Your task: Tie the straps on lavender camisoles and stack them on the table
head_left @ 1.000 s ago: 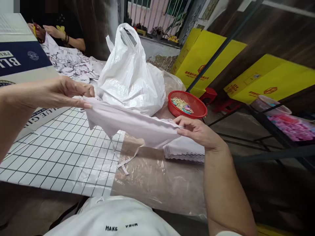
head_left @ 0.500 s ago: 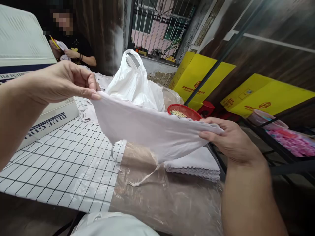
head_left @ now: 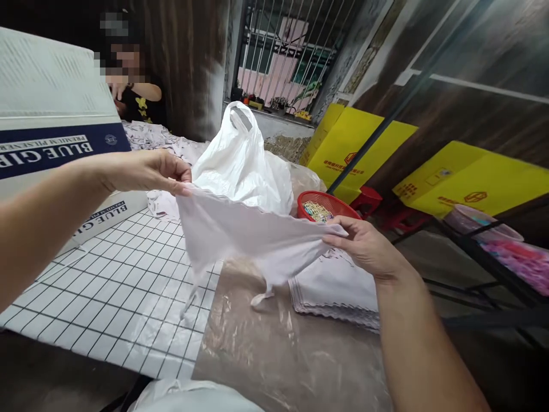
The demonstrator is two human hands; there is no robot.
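Observation:
A pale lilac-white piece of cloth (head_left: 253, 229) with a scalloped top edge is stretched in the air between my hands. My left hand (head_left: 158, 171) pinches its upper left corner between thumb and fingers. At the opposite corner my right hand (head_left: 355, 240) is closed on the cloth the same way. Thin strips dangle from its lower edge over the table. Below my right hand lies a stack of similar pale cloths (head_left: 338, 286) with wavy edges, partly hidden by the wrist.
Behind the cloth stand a white plastic bag (head_left: 244, 166) and a red basket (head_left: 338, 207) of yellowish pieces. A printed carton (head_left: 55, 137) is at left on the grid-patterned table cover (head_left: 128, 292). Clear plastic film (head_left: 274, 349) covers the right part. A co-worker (head_left: 141, 103) sits beyond.
My right hand has moved left, so the cloth hangs slacker and its strips have swung. My left hand sits slightly lower and further right in view. The co-worker's arm has risen.

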